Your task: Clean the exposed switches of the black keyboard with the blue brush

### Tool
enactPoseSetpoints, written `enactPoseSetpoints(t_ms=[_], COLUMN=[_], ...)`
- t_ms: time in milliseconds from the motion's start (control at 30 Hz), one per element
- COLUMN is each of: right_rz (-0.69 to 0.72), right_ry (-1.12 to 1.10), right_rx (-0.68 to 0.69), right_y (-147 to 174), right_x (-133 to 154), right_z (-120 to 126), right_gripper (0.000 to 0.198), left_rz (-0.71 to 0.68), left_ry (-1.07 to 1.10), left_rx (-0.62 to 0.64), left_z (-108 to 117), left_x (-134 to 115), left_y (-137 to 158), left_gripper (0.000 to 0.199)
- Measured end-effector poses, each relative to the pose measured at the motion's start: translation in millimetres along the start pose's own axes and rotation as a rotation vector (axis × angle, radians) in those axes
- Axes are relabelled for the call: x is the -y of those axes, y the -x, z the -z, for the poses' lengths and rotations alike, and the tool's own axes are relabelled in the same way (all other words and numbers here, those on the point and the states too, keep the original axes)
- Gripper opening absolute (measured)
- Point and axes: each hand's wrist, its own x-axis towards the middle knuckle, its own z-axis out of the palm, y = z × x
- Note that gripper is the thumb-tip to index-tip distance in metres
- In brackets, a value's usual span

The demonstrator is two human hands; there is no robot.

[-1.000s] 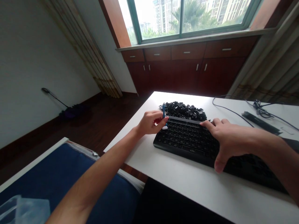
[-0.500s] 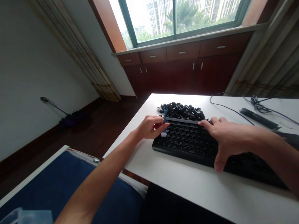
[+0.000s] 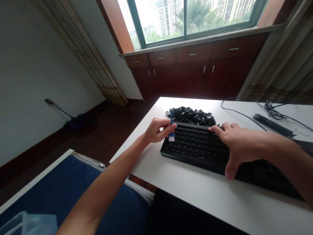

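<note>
A small blue brush (image 3: 171, 122) with white bristles is pinched between the thumb and fingers of my left hand (image 3: 160, 130). Its bristles point down over the left end of a black keyboard (image 3: 190, 150), which has bare key sockets. I cannot tell whether they touch it. My right hand (image 3: 233, 140) spans the keyboard with thumb and fingers spread, the thumb at the front edge and the fingers along the back edge, gripping it across its width. Behind the keyboard lies a heap of loose black keycaps (image 3: 194, 116). My right hand and forearm cover much of the keyboard's right part.
The white table (image 3: 193, 195) bears a black cable (image 3: 241, 112), a long black plastic strip (image 3: 274, 125) and a thin bent metal piece (image 3: 302, 132) at the right. A blue padded surface (image 3: 61, 189) with a pale frame stands at the lower left, with a translucent plastic item (image 3: 40, 223).
The brush has tilted in my left hand, its handle end swinging slightly left, and its bristles show more plainly. My right hand stays on the keyboard. The whole view has shifted slightly.
</note>
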Motion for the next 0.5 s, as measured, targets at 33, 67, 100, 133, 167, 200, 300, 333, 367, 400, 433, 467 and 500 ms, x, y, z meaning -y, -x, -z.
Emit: enactPoseSetpoints(t_ms=[33,67,100,133,167,200,300,333,367,400,433,467,500], right_rz=[0.001,0.004,0.005,0.007,0.009,0.009,0.006,0.007,0.006,0.006,0.005,0.003,-0.001], right_ry=[-0.006,-0.013,-0.018,-0.024,-0.03,-0.036,-0.048,-0.048,-0.048,-0.048,-0.047,-0.045,-0.041], right_rx=[0.001,0.003,0.001,-0.003,-0.01,-0.018,-0.028,-0.026,-0.023,-0.019,-0.014,-0.01,-0.009], right_y=[0.1,0.3,0.4,0.5,0.5,0.5,0.3,0.2,0.3,0.4,0.7,1.0,1.3], right_x=[-0.2,-0.3,-0.4,-0.5,-0.7,-0.8,-1.1,-1.0,-0.8,-0.5,-0.2,0.2,0.6], right_z=[0.1,0.1,0.0,-0.2,-0.4,-0.7,-1.3,-1.2,-1.0,-0.7,-0.3,0.0,0.2], right_gripper=[0.152,0.152,0.152,0.152,0.152,0.151,0.151,0.152,0.153,0.154,0.154,0.153,0.153], left_rz=[-0.006,-0.016,-0.03,-0.048,-0.068,-0.09,-0.127,-0.124,-0.115,-0.105,-0.096,-0.092,-0.096], left_ry=[-0.024,-0.059,-0.097,-0.13,-0.155,-0.17,-0.175,-0.166,-0.155,-0.143,-0.133,-0.126,-0.122], left_rx=[0.019,0.024,0.02,0.014,0.008,0.006,0.01,0.015,0.021,0.026,0.031,0.036,0.039], left_z=[-1.5,-2.9,-3.9,-4.5,-4.5,-4.0,-1.3,-0.5,0.0,0.3,0.5,0.5,0.5], left_x=[0.8,1.9,3.0,4.1,5.0,5.5,5.6,5.3,5.0,4.7,4.6,4.4,4.4], left_y=[-0.4,-0.9,-1.4,-1.8,-2.2,-2.5,-3.2,-3.3,-3.3,-3.3,-3.3,-3.3,-3.4], left_gripper=[0.034,0.035,0.036,0.037,0.037,0.038,0.039,0.039,0.039,0.037,0.036,0.034,0.033])
